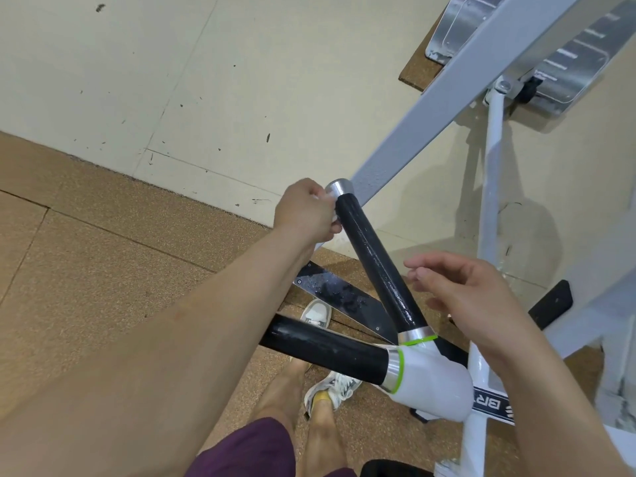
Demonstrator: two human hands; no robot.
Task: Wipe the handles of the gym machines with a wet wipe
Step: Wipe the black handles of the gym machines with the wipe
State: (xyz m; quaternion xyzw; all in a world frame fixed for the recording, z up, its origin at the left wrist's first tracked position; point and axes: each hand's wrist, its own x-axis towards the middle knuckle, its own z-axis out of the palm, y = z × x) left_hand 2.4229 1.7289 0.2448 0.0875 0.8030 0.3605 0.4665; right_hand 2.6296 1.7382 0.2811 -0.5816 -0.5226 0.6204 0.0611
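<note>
Two black padded handles fork out from a white joint (434,380) with green rings. The upright handle (375,263) ends in a silver cap (339,189). My left hand (306,211) grips a white wet wipe (333,217) and holds it against the top of this handle, just under the cap. Most of the wipe is hidden inside my fist. My right hand (468,301) hovers to the right of the same handle, fingers loosely spread, touching nothing. The second handle (327,346) points left, partly behind my left forearm.
A grey machine arm (437,108) slants up to the right, with white frame posts (488,208) beside it. A black floor plate (344,297) lies under the handles. My legs and white shoes (332,390) stand on brown cork flooring.
</note>
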